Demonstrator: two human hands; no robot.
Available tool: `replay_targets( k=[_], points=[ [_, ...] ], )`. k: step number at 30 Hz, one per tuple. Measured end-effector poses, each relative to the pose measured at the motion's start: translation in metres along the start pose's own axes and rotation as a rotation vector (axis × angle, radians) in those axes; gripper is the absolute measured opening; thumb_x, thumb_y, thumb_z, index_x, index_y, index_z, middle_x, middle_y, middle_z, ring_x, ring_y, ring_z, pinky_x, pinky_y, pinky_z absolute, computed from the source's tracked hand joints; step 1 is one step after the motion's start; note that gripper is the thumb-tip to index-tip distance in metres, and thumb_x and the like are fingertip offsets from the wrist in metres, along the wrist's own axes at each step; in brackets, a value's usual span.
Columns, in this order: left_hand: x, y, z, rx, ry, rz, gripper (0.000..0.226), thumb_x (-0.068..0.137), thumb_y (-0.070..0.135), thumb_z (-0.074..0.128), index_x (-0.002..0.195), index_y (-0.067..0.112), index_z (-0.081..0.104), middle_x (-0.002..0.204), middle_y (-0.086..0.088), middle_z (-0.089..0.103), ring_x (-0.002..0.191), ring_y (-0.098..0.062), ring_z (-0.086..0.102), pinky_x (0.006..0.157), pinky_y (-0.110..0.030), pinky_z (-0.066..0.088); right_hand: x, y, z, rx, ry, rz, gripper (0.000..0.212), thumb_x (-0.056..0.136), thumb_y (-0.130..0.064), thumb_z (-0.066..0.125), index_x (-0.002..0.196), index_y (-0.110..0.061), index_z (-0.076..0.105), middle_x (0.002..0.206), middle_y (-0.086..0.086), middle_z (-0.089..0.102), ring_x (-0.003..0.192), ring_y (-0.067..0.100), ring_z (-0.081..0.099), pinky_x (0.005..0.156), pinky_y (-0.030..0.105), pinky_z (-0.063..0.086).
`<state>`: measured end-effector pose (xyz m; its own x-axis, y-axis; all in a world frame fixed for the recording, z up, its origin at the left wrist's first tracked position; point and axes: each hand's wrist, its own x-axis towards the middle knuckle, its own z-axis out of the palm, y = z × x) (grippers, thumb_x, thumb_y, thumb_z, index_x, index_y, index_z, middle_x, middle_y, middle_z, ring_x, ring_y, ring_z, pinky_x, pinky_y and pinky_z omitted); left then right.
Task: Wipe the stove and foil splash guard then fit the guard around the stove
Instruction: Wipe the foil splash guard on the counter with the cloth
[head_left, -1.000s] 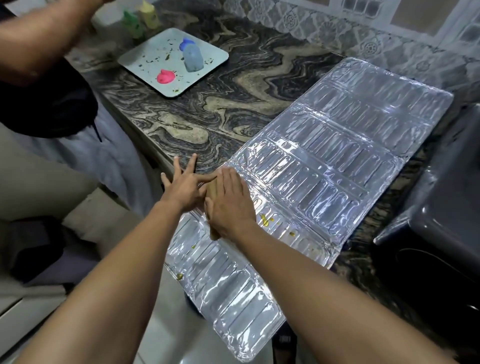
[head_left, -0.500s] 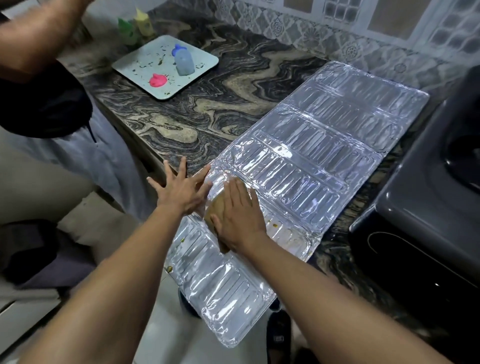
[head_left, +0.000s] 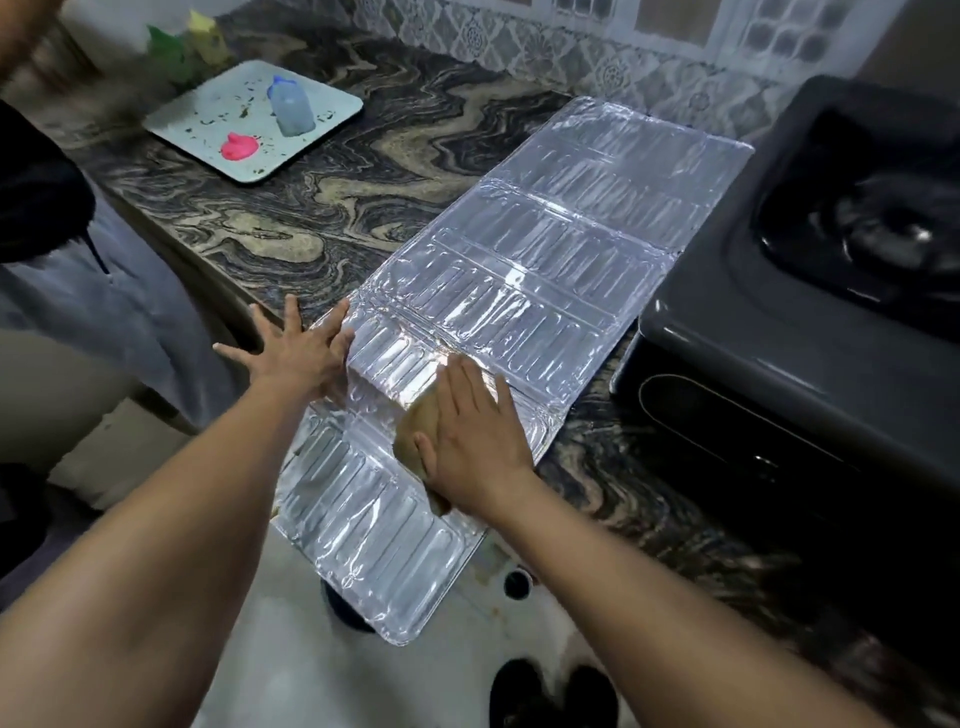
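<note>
A foil splash guard (head_left: 524, 291) lies flat and unfolded on the marbled worktop (head_left: 363, 171), running from near the tiled back wall down to the front edge, where its near panel hangs out past the edge over the floor (head_left: 291, 654). The left hand (head_left: 298, 351) is spread wide, palm down, fingers fanned; it rests at the guard's left edge close to the worktop's front edge, with the fingers nearest the foil touching it. The right hand (head_left: 470, 431) is flat with fingers held together and presses a brownish cloth (head_left: 415, 434) down onto the foil, near the fold between the near panel and the next one. Only part of the cloth shows, at the thumb side and below the wrist.

The dark stove (head_left: 800, 312) sits at the right end of the worktop, just beside the guard's right edge; its burner (head_left: 883, 228) is blurred. Towards the back left corner of the worktop lies a pale square tray (head_left: 208, 114) speckled with small bits, carrying a small clear bottle with a blue cap (head_left: 291, 106) and a pink lump (head_left: 239, 147). Behind the tray stand two blurred bottles, one green (head_left: 163, 49) and one yellow (head_left: 208, 34). At the left edge stands another person in a dark top (head_left: 36, 192) and grey trousers. Dark shoes (head_left: 550, 696) show on the floor below.
</note>
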<state>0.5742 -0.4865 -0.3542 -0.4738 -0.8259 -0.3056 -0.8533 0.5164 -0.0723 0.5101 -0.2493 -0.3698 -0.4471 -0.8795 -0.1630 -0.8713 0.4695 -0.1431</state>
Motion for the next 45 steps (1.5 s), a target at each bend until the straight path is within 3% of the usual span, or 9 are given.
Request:
replay_targets(
  k=[11, 23, 27, 30, 33, 36, 39, 43, 45],
  points=[
    [-0.005, 0.002, -0.002, -0.022, 0.001, -0.011, 0.051, 0.096, 0.067, 0.021, 0.142, 0.068, 0.000, 0.166, 0.005, -0.009, 0.148, -0.040, -0.020, 0.097, -0.086, -0.005, -0.045, 0.018, -0.005, -0.010, -0.034, 0.086, 0.083, 0.084, -0.043, -0.016, 0.159, -0.008, -0.010, 0.166, 0.014, -0.017, 0.153, 0.028, -0.016, 0.122, 0.052, -0.007],
    [0.000, -0.006, -0.013, -0.053, -0.091, 0.147, 0.058, 0.096, 0.066, 0.030, 0.147, 0.061, 0.003, 0.164, -0.001, -0.021, 0.147, -0.043, -0.021, 0.098, -0.086, -0.005, -0.082, 0.021, -0.013, 0.103, -0.050, 0.265, 0.064, 0.106, -0.029, 0.032, 0.159, -0.001, 0.010, 0.168, 0.014, 0.000, 0.155, 0.026, -0.002, 0.126, 0.039, 0.004],
    [0.009, -0.037, -0.005, -0.265, -0.089, 0.369, 0.060, 0.097, 0.064, 0.029, 0.150, 0.055, 0.001, 0.164, -0.009, -0.020, 0.147, -0.045, -0.016, 0.110, -0.077, 0.000, -0.068, 0.016, -0.038, 0.451, 0.157, 0.440, 0.037, 0.098, -0.028, 0.041, 0.110, -0.005, 0.068, 0.115, 0.013, 0.067, 0.113, 0.032, 0.062, 0.097, 0.038, 0.048],
    [-0.003, -0.081, 0.006, -0.443, 0.084, 0.304, 0.070, 0.096, 0.062, 0.036, 0.155, 0.041, 0.004, 0.166, -0.012, 0.000, 0.149, -0.043, 0.008, 0.116, -0.066, 0.015, -0.061, 0.007, -0.068, 0.834, 0.256, 0.545, 0.036, 0.103, -0.028, 0.042, 0.097, -0.009, 0.072, 0.084, 0.003, 0.078, 0.079, 0.017, 0.073, 0.077, 0.030, 0.055],
    [-0.030, -0.134, 0.028, -0.805, 0.103, -0.047, 0.087, 0.091, 0.068, 0.041, 0.158, 0.020, 0.013, 0.164, -0.012, 0.017, 0.148, -0.037, 0.020, 0.119, -0.054, 0.020, -0.054, -0.019, -0.084, 1.073, 0.246, 0.536, 0.040, 0.105, -0.032, 0.039, 0.089, -0.011, 0.069, 0.071, 0.003, 0.076, 0.054, 0.010, 0.069, 0.055, 0.023, 0.050],
    [-0.061, -0.159, 0.049, -1.285, -0.163, -0.428, 0.094, 0.080, 0.079, 0.047, 0.151, 0.020, 0.033, 0.153, -0.009, 0.039, 0.138, -0.036, 0.041, 0.113, -0.056, 0.032, -0.033, -0.056, -0.090, 1.103, 0.163, 0.428, 0.043, 0.107, -0.032, 0.036, 0.094, -0.009, 0.070, 0.079, 0.004, 0.077, 0.064, 0.019, 0.073, 0.057, 0.026, 0.054],
    [-0.086, -0.152, 0.067, -1.576, -0.557, -0.410, 0.075, 0.081, 0.073, 0.054, 0.134, 0.020, 0.054, 0.134, -0.007, 0.058, 0.110, -0.029, 0.060, 0.103, -0.053, 0.044, -0.008, -0.095, -0.087, 1.024, 0.116, 0.339, 0.046, 0.107, -0.036, 0.036, 0.095, -0.009, 0.072, 0.085, -0.002, 0.075, 0.073, 0.009, 0.068, 0.065, 0.023, 0.046],
    [-0.106, -0.131, 0.078, -1.724, -0.633, -0.390, 0.052, 0.090, 0.051, 0.060, 0.129, 0.017, 0.060, 0.113, -0.006, 0.069, 0.092, -0.024, 0.067, 0.066, -0.035, 0.059, 0.012, -0.136, -0.069, 0.895, 0.034, 0.234, 0.038, 0.106, -0.032, 0.037, 0.099, -0.011, 0.069, 0.092, 0.001, 0.071, 0.077, 0.009, 0.062, 0.062, 0.022, 0.040],
    [-0.105, -0.131, 0.075, -1.768, -0.612, -0.391, 0.042, 0.092, 0.046, 0.058, 0.124, 0.018, 0.062, 0.104, -0.005, 0.070, 0.086, -0.021, 0.066, 0.061, -0.032, 0.055, 0.018, -0.150, -0.058, 0.831, 0.019, 0.196, 0.036, 0.104, -0.030, 0.036, 0.095, -0.011, 0.065, 0.088, 0.003, 0.069, 0.077, 0.015, 0.063, 0.066, 0.028, 0.045]
  ],
)
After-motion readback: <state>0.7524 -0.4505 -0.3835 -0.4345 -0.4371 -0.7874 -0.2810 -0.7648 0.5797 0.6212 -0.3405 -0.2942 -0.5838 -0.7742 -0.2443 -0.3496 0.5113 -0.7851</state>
